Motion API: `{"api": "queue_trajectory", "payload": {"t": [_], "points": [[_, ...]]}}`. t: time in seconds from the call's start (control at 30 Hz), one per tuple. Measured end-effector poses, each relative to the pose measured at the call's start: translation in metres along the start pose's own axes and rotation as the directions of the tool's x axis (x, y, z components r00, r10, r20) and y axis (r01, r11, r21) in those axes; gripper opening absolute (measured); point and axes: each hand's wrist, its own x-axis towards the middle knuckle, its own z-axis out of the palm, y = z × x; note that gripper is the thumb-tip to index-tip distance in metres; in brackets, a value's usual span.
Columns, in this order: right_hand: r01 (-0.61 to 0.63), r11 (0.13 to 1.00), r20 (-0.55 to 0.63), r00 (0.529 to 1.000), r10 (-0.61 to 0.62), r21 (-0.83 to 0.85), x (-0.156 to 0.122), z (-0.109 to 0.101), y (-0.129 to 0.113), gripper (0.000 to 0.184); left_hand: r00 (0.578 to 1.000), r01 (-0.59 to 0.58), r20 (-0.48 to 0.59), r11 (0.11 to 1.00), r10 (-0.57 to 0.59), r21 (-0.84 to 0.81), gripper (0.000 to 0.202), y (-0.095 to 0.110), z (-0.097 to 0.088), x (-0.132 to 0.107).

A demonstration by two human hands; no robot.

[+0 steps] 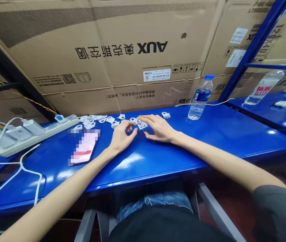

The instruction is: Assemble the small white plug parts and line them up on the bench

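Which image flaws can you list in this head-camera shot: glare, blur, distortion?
In the head view, glare shows as white patches on the blue bench; a pixelated mosaic hides the phone; wide-angle bending tilts the cardboard boxes; the left hand and right hand stay fairly sharp.

Blue metal worktop (158, 171) in front of me, viewed from above. At my left, a white power strip (39, 136) carries white plug chargers (19, 132), with white cables (29, 164) trailing over the edge; a thin yellow-and-red wire (32, 101) runs behind it. A phone (83, 147) lies nearer me, its screen pixelated. At my right stands a capped water bottle (200, 99); beyond it, a second bottle (264, 88) lies on a neighbouring blue shelf (259, 112). Cardboard AUX cartons (107, 60), their print inverted, fill the background beside a blue steel upright (255, 47).
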Motion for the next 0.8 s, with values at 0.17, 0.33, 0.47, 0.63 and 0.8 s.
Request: {"api": "queue_trajectory", "payload": {"t": [0.17,0.33,0.47,0.63,0.8], "points": [[-0.028,1.0,0.055,0.998,0.028,-0.007,-0.002,0.0,-0.003,0.059,1.0,0.018,0.024,1.0,-0.019,0.023,0.008,0.002,-0.001,0.0],[-0.06,0.998,0.095,0.994,0.06,-0.004,-0.002,-0.001,-0.005,0.061,0.998,0.032,0.048,0.999,-0.034,0.027,0.012,0.006,-0.003,0.001],[-0.074,0.997,0.085,0.993,0.077,-0.038,-0.002,-0.001,-0.001,0.059,0.998,0.012,0.056,1.0,-0.013,0.008,0.012,0.005,-0.003,0.001],[-0.187,0.977,0.044,0.98,0.192,-0.101,0.0,-0.007,0.014,0.062,0.998,0.006,0.07,1.0,-0.007,0.013,0.013,0.0,-0.002,0.0],[-0.303,0.936,0.008,0.951,0.309,-0.178,-0.003,-0.01,0.048,0.062,0.99,0.035,0.135,0.999,-0.038,0.026,0.013,-0.003,-0.001,-0.001]]}}
